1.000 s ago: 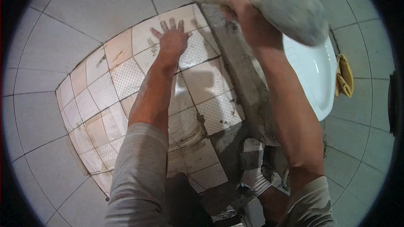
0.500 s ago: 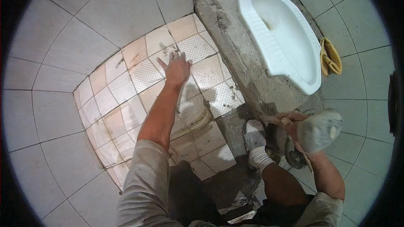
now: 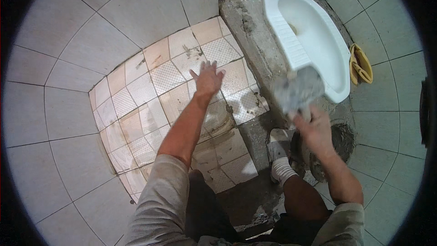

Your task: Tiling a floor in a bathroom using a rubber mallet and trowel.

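My left hand [image 3: 209, 81] rests palm down on the patterned floor tiles [image 3: 171, 76], or just over them; its fingers are spread and hold nothing. In my right hand [image 3: 316, 130] is a tool with a broad grey head [image 3: 299, 90]. Motion smears it, so I cannot tell its exact kind. The fingers are wrapped round its handle end. The grey head hangs over the rough cement ledge [image 3: 255, 32], covering part of the near corner of the white squat toilet pan [image 3: 291, 41]. Dark smudges of mortar lie on several tiles near my left hand.
A yellow, folded-looking container [image 3: 361, 65] stands between the pan and the right wall [image 3: 380, 86]. Below my right forearm is a round, mortar-crusted rim [image 3: 347, 142]. My sandalled foot [image 3: 278, 146] stands on dark rough ground [image 3: 255, 130] beside the tile edge.
My right hand has swung the grey-headed tool up and to the left, from beside the right wall to over the ledge. My left hand stays at about the same tiles.
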The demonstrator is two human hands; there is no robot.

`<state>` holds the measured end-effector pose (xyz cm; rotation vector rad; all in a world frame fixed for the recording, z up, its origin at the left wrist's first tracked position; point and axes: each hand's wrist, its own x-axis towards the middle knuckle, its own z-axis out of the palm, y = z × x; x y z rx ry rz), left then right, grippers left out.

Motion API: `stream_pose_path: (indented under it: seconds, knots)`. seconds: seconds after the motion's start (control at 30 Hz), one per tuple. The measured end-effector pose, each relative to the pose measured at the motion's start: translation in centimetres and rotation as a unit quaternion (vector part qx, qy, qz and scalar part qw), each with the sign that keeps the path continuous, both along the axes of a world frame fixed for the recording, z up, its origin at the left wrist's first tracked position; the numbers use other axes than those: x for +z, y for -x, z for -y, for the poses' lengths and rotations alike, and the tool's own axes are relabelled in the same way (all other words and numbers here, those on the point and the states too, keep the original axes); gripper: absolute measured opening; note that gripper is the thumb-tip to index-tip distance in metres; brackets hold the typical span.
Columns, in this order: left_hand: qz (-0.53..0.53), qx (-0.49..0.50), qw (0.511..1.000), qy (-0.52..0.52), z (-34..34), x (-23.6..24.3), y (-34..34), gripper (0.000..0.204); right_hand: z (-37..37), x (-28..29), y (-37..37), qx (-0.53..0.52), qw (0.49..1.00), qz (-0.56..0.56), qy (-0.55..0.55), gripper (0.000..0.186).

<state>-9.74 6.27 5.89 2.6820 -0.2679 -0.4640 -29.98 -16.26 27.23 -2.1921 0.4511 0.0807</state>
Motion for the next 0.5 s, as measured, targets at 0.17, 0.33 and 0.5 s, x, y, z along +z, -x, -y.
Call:
stream_pose_path:
  seconds: [0.17, 0.33, 0.5]
  knots:
    - [-0.034, -0.009, 0.996, 0.08, -3.9, 1.0, 4.4, 0.064, -0.8, 4.5, -5.5, -0.064, 0.987, 0.114, -0.092, 0.036]
    - [-0.01, 0.108, 0.972, 0.209, -12.4, 6.8, 9.3, 0.061, -2.4, 1.0, -9.3, 0.083, 0.981, 0.175, 0.01, 0.027]
    - [0.013, 0.174, 0.954, 0.245, -17.9, 13.3, 18.5, 0.054, -4.8, -7.9, -16.1, 0.093, 0.937, 0.333, 0.047, 0.026]
